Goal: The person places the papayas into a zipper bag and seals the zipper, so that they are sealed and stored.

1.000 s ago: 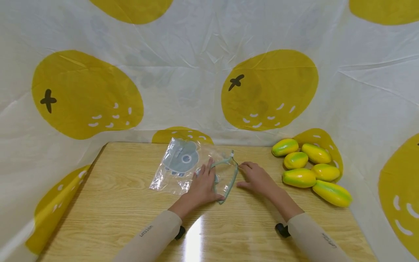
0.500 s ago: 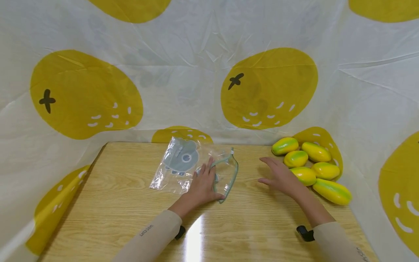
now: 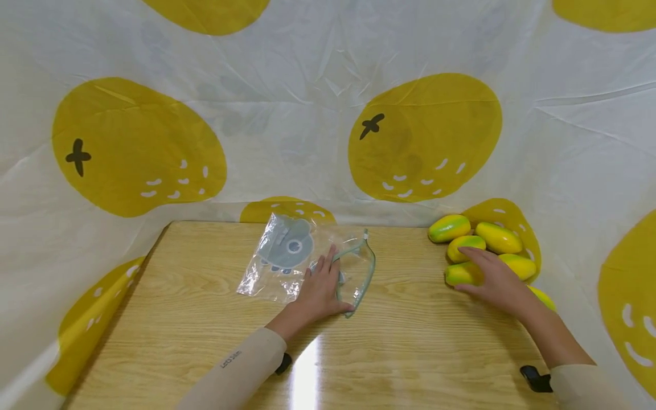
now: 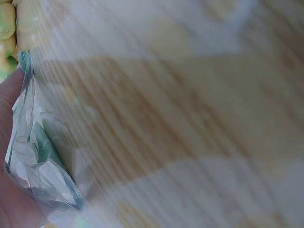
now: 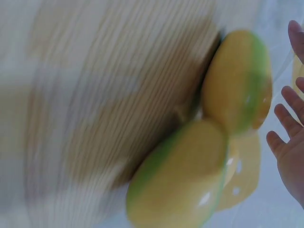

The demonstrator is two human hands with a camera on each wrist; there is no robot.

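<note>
A clear plastic zip bag [image 3: 284,250] with a grey-blue cartoon print and a green zip edge lies on the wooden table. Across its open end rests my left hand [image 3: 319,287], fingers straight, its thumb at the zip edge. The left wrist view shows that thumb touching the green edge of the bag [image 4: 23,61]. My right hand [image 3: 499,283] reaches over a group of shiny yellow-green papaya-like fruits [image 3: 463,274], fingers spread and partly covering them. In the right wrist view, two of the fruits [image 5: 180,175] appear large, with the hand's fingers [image 5: 287,121] apart from them.
More of the fruits [image 3: 498,237] lie at the table's back right, close to the cloth. A white cloth [image 3: 287,136] printed with big yellow fruit shapes hangs behind and beside the table [image 3: 205,319].
My right hand has left the bag's zip edge and moved right, over the fruits. My left hand has stayed on the bag, which has not visibly moved.
</note>
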